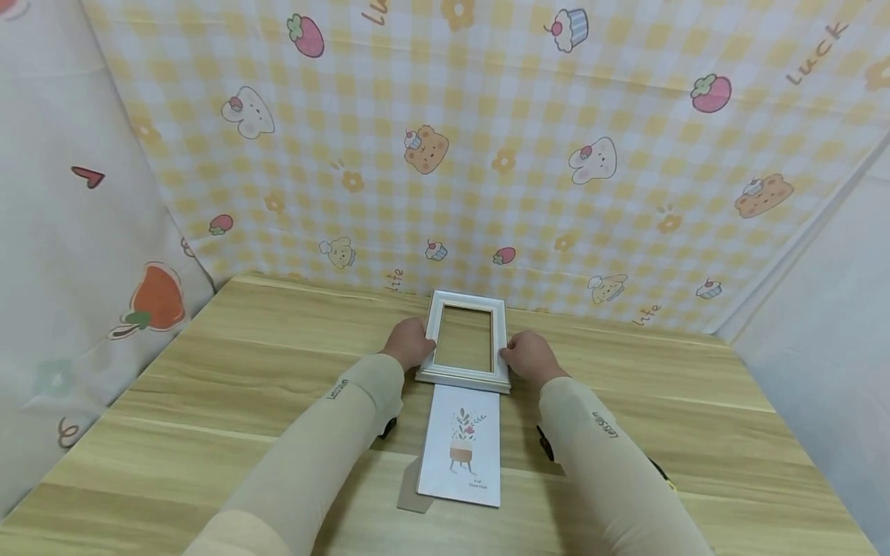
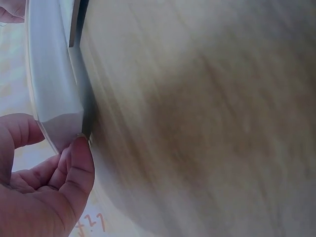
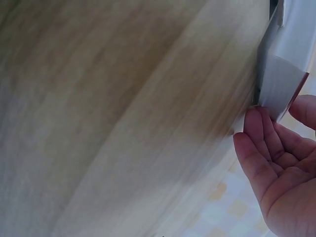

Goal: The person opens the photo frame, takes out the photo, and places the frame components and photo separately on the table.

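A white picture frame (image 1: 431,328) with a thin gold inner edge is held by both hands, its opening showing the wood behind. My left hand (image 1: 410,343) grips its left side, thumb on the front face. On the opposite side my right hand (image 1: 531,355) pinches the right edge. In the left wrist view, curled fingers (image 2: 81,168) lie under the white moulding; the right wrist view shows the other hand's fingers (image 3: 256,128) beneath the frame's edge. Just below the frame lies a white card (image 1: 459,448) printed with a potted plant, its top end against or under the frame's lower edge.
A brownish-grey flap (image 1: 413,490) sticks out from beneath the card's lower left. The wooden table (image 1: 243,371) meets a yellow-checked cloth (image 1: 389,201) at the back. Pale cloth or wall surfaces stand at the left and right sides.
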Demonstrator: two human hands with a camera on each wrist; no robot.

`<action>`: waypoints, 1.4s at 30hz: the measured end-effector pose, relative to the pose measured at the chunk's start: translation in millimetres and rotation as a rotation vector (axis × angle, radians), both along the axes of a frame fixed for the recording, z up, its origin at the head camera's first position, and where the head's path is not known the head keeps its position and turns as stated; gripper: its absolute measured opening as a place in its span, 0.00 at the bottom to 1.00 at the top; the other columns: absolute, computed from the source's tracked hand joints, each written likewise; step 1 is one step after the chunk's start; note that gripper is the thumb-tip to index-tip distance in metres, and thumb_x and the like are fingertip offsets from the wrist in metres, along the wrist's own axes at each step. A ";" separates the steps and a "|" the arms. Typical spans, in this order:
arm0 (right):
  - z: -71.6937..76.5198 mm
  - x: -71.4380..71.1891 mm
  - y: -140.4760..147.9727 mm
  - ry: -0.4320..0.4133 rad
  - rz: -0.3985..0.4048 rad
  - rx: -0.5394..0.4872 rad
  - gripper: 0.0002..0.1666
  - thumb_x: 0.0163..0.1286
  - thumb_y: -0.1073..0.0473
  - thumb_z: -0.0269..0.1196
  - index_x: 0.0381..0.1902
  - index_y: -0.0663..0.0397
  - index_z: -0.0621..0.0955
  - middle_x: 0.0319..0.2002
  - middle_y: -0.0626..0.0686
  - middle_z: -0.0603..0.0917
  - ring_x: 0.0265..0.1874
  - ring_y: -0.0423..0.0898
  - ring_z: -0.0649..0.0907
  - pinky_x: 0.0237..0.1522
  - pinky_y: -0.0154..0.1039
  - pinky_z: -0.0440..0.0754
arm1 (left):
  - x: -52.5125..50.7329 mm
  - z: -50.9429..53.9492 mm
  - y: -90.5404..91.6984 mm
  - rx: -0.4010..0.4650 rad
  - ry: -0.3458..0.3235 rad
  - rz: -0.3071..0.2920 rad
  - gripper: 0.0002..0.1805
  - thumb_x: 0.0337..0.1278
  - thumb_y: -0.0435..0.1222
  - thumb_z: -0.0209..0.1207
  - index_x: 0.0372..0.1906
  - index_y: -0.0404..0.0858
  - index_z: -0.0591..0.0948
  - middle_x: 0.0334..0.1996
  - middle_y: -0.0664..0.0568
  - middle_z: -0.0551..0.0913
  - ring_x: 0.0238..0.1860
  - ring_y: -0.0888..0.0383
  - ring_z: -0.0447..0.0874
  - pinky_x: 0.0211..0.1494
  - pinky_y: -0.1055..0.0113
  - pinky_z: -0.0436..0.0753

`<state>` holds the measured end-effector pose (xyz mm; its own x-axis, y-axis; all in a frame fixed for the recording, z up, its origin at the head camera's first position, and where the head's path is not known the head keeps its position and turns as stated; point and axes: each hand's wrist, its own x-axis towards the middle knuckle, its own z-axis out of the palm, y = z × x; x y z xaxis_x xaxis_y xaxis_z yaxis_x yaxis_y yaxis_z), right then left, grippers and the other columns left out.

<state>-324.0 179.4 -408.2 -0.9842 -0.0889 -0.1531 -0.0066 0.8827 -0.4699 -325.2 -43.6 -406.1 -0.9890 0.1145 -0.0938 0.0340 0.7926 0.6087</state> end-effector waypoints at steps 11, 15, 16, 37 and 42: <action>2.1 4.7 -3.8 0.003 0.002 0.029 0.26 0.69 0.59 0.58 0.11 0.50 0.66 0.10 0.45 0.61 0.12 0.40 0.62 0.18 0.33 0.61 | 3.4 -3.2 -2.0 0.035 0.002 0.001 0.17 0.58 0.29 0.57 0.19 0.39 0.63 0.18 0.52 0.65 0.23 0.56 0.66 0.27 0.68 0.66; 3.4 4.6 -4.5 -0.009 -0.012 0.028 0.24 0.69 0.57 0.58 0.12 0.51 0.68 0.10 0.45 0.62 0.12 0.40 0.62 0.18 0.33 0.61 | 3.9 -3.6 -1.8 0.042 0.002 0.007 0.17 0.58 0.30 0.57 0.19 0.39 0.63 0.18 0.52 0.64 0.22 0.57 0.65 0.27 0.68 0.66; 3.5 4.5 -4.5 -0.012 -0.017 0.025 0.24 0.70 0.57 0.59 0.13 0.51 0.69 0.10 0.45 0.62 0.12 0.40 0.62 0.18 0.33 0.61 | 3.7 -4.1 -1.7 0.042 0.001 0.009 0.18 0.59 0.30 0.57 0.19 0.39 0.63 0.18 0.52 0.64 0.22 0.57 0.65 0.27 0.68 0.66; 22.7 41.3 3.4 0.034 -0.043 -0.047 0.25 0.70 0.58 0.56 0.12 0.51 0.64 0.11 0.45 0.59 0.13 0.41 0.60 0.19 0.34 0.61 | 28.9 7.7 -20.5 0.082 -0.041 -0.012 0.17 0.66 0.33 0.51 0.21 0.40 0.63 0.17 0.53 0.63 0.19 0.58 0.62 0.23 0.68 0.65; 28.7 66.2 8.3 0.039 -0.024 -0.045 0.14 0.69 0.60 0.58 0.25 0.63 0.80 0.19 0.49 0.74 0.19 0.43 0.68 0.25 0.36 0.69 | 52.9 18.4 -31.6 0.085 -0.094 -0.070 0.17 0.64 0.31 0.50 0.18 0.40 0.64 0.13 0.53 0.67 0.14 0.61 0.62 0.21 0.70 0.66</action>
